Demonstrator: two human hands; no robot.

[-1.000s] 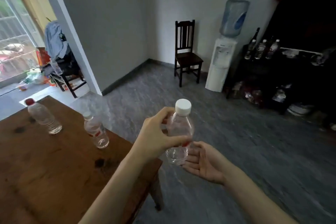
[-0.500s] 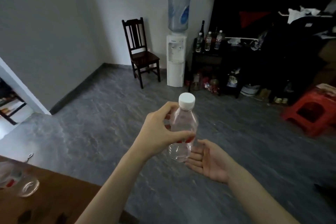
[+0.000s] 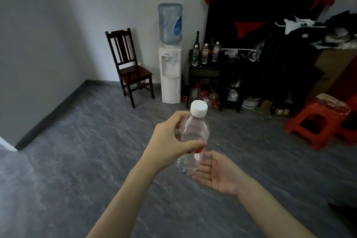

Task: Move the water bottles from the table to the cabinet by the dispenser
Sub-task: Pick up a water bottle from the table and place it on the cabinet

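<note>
My left hand grips a clear plastic water bottle with a white cap, held upright in front of me. My right hand lies palm up just under and beside the bottle's base, fingers relaxed. Across the room stands the white water dispenser with a blue jug on top. Right of it is a dark cabinet with three water bottles and a dark glass bottle on its top. The table is out of view.
A dark wooden chair stands left of the dispenser against the grey wall. Red plastic stools sit at the right. Clutter, bags and tubs lie under and beside the cabinet. Grey floor stretches between me and the cabinet.
The view has swung right and moved toward the dispenser; the wooden table and its bottles have left the frame. Both hands and the held bottle keep the same pose.
</note>
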